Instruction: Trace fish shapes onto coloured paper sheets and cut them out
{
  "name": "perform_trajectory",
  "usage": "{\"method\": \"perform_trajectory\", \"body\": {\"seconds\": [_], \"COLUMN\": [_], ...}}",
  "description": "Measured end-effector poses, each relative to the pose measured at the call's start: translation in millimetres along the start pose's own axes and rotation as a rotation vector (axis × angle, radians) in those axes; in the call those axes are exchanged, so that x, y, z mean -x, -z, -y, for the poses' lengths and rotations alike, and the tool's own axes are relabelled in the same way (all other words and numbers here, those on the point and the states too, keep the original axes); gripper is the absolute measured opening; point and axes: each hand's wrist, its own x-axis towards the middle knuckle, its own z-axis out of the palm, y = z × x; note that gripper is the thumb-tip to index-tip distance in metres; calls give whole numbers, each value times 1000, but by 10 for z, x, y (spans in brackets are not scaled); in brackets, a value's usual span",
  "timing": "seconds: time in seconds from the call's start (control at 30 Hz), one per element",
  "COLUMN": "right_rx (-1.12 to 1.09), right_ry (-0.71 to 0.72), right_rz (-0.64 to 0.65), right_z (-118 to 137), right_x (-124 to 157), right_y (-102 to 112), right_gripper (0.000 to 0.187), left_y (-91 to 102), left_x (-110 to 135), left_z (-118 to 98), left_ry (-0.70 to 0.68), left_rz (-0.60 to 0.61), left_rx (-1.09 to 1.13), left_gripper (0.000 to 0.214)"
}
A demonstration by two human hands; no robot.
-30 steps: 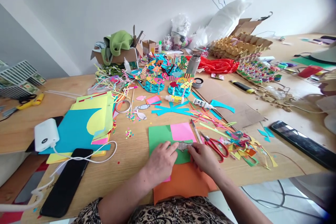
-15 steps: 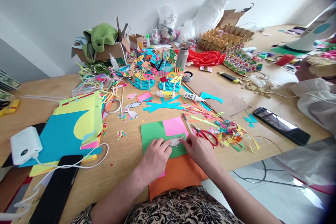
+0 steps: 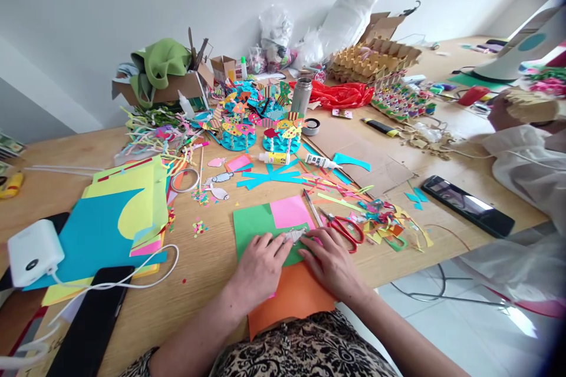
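Note:
A small grey-white paper fish cutout (image 3: 295,235) lies on a green sheet of paper (image 3: 250,224), beside a pink paper piece (image 3: 289,212). The fingertips of my left hand (image 3: 259,265) rest flat on the sheet and press the fish's left end. My right hand (image 3: 333,262) lies at the fish's right end, its fingers spread and flat on the papers. Under my wrists an orange sheet (image 3: 292,294) overlaps the table's front edge. Red-handled scissors (image 3: 349,235) and a pen (image 3: 312,207) lie just beyond my right hand.
Paper scraps (image 3: 389,224) and a phone (image 3: 469,205) lie to the right. Glue bottles (image 3: 276,158), finished fish decorations (image 3: 283,135) and a steel flask (image 3: 302,97) stand farther back. Coloured sheets (image 3: 97,218) and a white power bank (image 3: 36,252) are at left. A person sits at far right.
My right hand has loosened from its pinch at the fish's right end, and its fingers now spread flat. My left hand stays on the fish. The whole view has shifted slightly.

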Motion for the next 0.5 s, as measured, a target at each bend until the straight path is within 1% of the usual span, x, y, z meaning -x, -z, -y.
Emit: {"method": "perform_trajectory", "body": {"seconds": [0.17, 0.5], "right_rx": [18, 60], "right_ry": [-1, 9], "right_rz": [-17, 2], "right_z": [5, -17], "right_x": [-4, 16], "right_y": [14, -43], "right_gripper": [22, 25], "left_y": [-39, -28], "left_x": [5, -3], "left_z": [-9, -60], "left_ry": [9, 35], "left_rz": [23, -4], "left_rx": [-40, -67], "left_gripper": [44, 42]}}
